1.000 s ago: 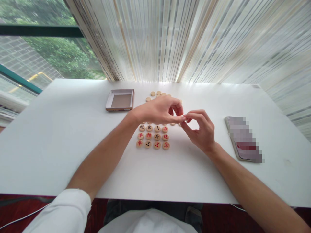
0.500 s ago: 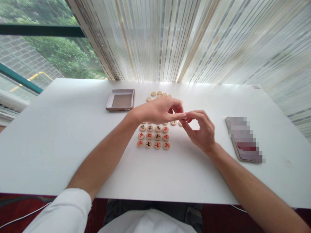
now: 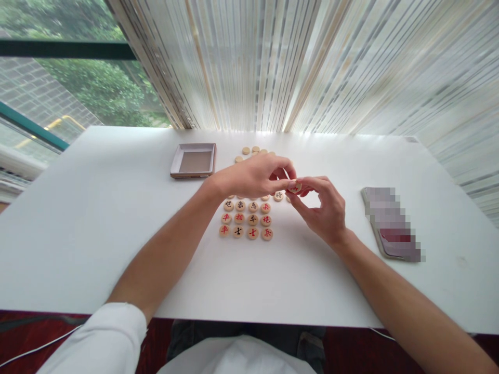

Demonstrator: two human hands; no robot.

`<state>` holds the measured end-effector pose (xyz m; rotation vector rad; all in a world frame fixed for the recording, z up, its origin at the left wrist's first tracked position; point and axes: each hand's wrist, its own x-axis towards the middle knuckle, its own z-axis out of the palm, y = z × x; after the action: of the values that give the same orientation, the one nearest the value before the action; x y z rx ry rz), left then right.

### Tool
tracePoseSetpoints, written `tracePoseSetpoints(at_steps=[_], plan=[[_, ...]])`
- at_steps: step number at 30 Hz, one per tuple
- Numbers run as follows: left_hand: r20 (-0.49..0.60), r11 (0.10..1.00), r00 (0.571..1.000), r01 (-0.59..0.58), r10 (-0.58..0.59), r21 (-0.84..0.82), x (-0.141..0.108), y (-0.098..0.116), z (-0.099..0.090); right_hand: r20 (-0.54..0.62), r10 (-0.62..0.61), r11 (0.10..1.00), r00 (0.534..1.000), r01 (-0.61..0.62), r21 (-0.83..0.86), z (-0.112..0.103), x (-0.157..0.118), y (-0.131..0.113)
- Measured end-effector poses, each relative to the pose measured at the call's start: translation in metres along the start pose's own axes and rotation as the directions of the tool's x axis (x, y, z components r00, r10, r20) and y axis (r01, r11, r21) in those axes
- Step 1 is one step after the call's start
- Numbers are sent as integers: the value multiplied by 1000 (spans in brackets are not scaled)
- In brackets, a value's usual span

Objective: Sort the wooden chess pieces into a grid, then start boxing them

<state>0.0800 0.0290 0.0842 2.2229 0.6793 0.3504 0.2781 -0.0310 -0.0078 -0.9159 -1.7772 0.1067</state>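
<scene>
Between the fingertips of both hands is a round wooden piece [image 3: 295, 187] with a red mark, held above the table. My left hand [image 3: 263, 175] reaches across from the left, its thumb and fingers closed on the piece's left edge. My right hand [image 3: 322, 208] pinches the same piece from the right. Below them, wooden pieces with black and red characters [image 3: 252, 219] lie face up in rows, the far rows partly hidden under my left hand. Behind my left hand are several blank-topped pieces [image 3: 246, 150], some of them covered by it.
An open shallow box [image 3: 195, 161] sits at the back left of the white table [image 3: 117, 208]. A phone-like object [image 3: 390, 223], partly blurred out, lies on the right. A striped curtain [image 3: 241, 62] hangs beyond the far edge.
The piece between my fingertips has turned, so its red-marked face now shows. Both hands have stayed nearly in place, with small finger movements.
</scene>
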Motion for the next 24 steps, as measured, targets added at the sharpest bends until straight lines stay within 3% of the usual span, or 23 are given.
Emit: tracePoseSetpoints(at_steps=[10,24], plan=[[58,994,998,36,-30,-102,-3,-4,0,14,1,1000,1000,-1,-14,0,1,-1],[26,995,999,35,-32,-89,-4,-3,-2,48,66,998,997,-65,-6,0,0,-2]])
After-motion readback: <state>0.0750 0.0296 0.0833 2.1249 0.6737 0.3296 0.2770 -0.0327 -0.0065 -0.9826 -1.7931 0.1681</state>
